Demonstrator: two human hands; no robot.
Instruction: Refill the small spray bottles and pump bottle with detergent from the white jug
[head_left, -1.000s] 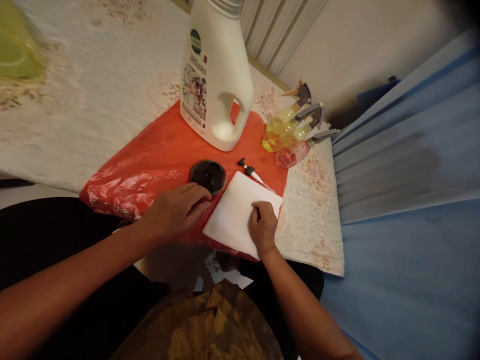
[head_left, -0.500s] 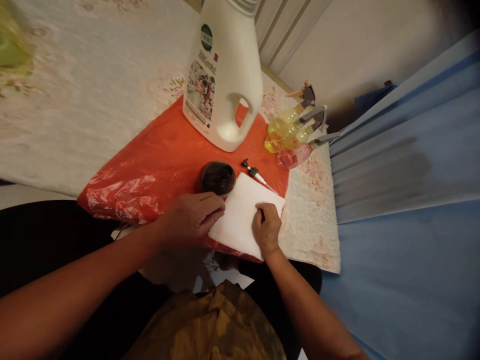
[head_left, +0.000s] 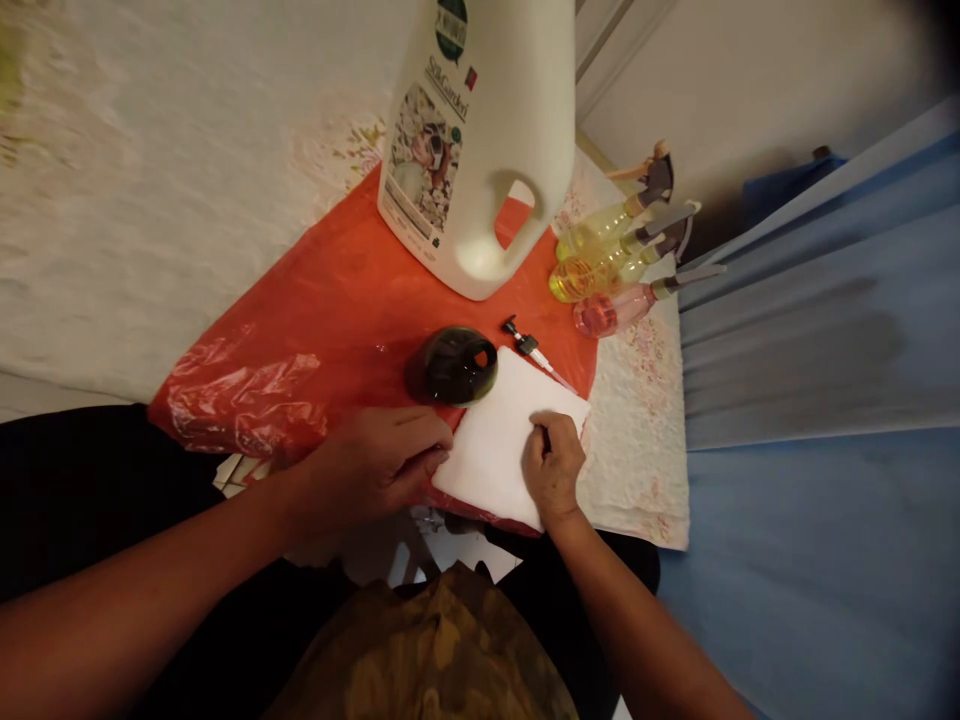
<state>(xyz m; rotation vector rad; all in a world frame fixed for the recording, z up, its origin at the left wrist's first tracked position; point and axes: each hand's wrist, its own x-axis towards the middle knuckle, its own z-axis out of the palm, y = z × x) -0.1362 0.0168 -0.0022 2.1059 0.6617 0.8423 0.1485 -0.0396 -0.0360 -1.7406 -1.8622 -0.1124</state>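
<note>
Hands on a white pad

The white pad point(head_left: 504, 440) is pressed by the left hand point(head_left: 375, 465); a small dark thing is pinched in the closed right hand point(head_left: 553, 468).

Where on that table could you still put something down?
The pale tablecloth left of the white jug looks bare, as does the red plastic sheet between jug and left hand. It is crowded around the dark lid, white pad, right hand and spray bottles.
</note>
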